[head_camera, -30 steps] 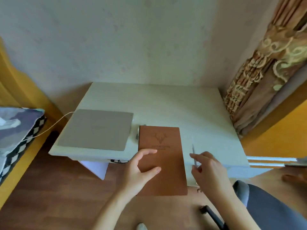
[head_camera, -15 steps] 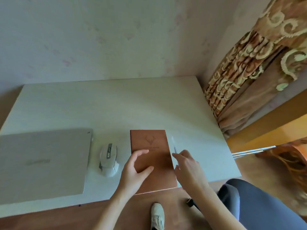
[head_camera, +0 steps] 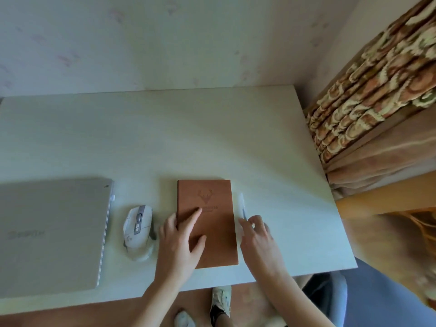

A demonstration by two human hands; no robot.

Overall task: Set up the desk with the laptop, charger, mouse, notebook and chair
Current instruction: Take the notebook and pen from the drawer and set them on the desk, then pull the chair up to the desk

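Note:
A brown notebook [head_camera: 212, 208] with a stamped deer head lies flat on the pale desk [head_camera: 179, 138], near its front edge. My left hand [head_camera: 181, 241] rests on the notebook's lower left part, fingers spread. A white pen [head_camera: 242, 205] lies just right of the notebook. My right hand [head_camera: 257, 234] touches the pen's near end with its fingertips. A white mouse [head_camera: 138, 231] sits left of the notebook. The closed silver laptop [head_camera: 52, 232] lies at the left. A blue-grey chair [head_camera: 368, 296] shows at the lower right.
A patterned brown curtain [head_camera: 377, 90] hangs beside the desk's right end. The wall stands directly behind the desk. My shoes [head_camera: 220, 300] show on the wooden floor below the front edge.
The notebook has slid farther onto the desk and no longer overhangs the front edge. The pen now lies on the desk beside it. The view has moved closer and to the right.

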